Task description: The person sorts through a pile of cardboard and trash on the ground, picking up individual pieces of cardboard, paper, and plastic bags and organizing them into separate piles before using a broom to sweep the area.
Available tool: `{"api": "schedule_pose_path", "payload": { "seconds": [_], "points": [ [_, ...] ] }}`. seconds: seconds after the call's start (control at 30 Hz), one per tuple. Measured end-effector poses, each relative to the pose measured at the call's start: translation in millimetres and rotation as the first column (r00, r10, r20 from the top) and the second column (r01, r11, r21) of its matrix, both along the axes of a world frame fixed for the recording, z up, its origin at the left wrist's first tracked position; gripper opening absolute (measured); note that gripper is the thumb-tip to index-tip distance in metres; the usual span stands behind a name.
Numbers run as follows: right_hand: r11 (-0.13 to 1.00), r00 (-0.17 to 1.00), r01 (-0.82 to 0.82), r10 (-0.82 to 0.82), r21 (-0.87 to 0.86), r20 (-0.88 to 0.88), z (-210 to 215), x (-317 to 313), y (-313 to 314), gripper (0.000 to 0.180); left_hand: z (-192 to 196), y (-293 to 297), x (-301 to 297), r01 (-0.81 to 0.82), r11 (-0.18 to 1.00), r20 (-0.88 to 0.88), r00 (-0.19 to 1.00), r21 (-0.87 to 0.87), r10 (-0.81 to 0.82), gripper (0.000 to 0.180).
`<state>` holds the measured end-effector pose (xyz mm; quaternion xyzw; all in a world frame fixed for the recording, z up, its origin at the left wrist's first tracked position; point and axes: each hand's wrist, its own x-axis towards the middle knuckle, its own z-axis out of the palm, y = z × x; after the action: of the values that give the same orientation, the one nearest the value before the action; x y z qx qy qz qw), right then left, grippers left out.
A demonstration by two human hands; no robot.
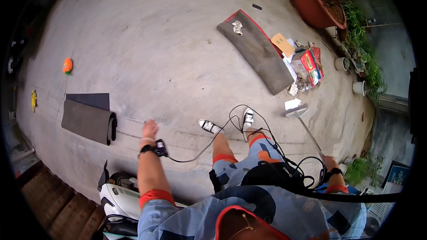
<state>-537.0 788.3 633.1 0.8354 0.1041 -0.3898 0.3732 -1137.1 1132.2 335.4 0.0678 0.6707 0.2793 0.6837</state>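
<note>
My right hand (329, 162) is closed round the upper end of a long-handled tool (310, 135). Its wide, pale, flat head rests on the concrete ahead of my right foot, against a white piece of paper or card (292, 104). Held out to the left over the floor, my left hand (150, 129) is a little blurred; its fingers look loosely extended, and nothing shows in them. Beyond the tool lies a heap of rubbish (307, 64) with a red box, papers and crumpled wrapping. A folded grey-brown mat (258, 53) with a red edge lies beside the heap.
Another folded mat (86, 118) lies at left, near an orange toy (67, 66) and a yellow toy (34, 100). A white scooter (120, 200) stands behind my left arm. A large terracotta pot (311, 4) and several plants line the right. A black cable (191, 158) loops across my legs.
</note>
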Motion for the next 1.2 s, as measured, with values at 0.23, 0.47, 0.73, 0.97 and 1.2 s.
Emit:
{"api": "schedule_pose_path", "payload": {
  "seconds": [0.23, 0.47, 0.73, 0.97, 1.2],
  "points": [
    [0.679, 0.912, 0.059, -0.334, 0.731, 0.237, -5, 44, -132, 0.035, -16, -36, 269, 0.311, 0.943, 0.172, 0.942, -0.121, -0.289, 0.024],
    [0.554, 0.818, -0.572, 0.325, 0.605, 0.475, -67, 182, 74, 0.031, -18, -44, 388, 0.362, 0.905, 0.025, 0.93, -0.222, -0.366, 0.021],
    [0.525, 0.883, -0.435, 0.408, 0.732, 0.232, -262, 220, 301, 0.036, -29, -14, 420, 0.319, 0.913, -0.21, 0.903, -0.254, -0.374, 0.019],
    [0.4, 0.997, 0.072, -0.02, 0.914, -0.069, -284, 161, 439, 0.038, -43, 2, 489, 0.374, 0.895, -0.171, 0.892, -0.244, -0.42, 0.019],
    [0.18, 0.853, 0.495, -0.286, 0.85, -0.436, -294, 222, 256, 0.028, -151, 13, 554, 0.408, 0.863, -0.079, 0.89, -0.297, -0.448, 0.035]
  ]
}}
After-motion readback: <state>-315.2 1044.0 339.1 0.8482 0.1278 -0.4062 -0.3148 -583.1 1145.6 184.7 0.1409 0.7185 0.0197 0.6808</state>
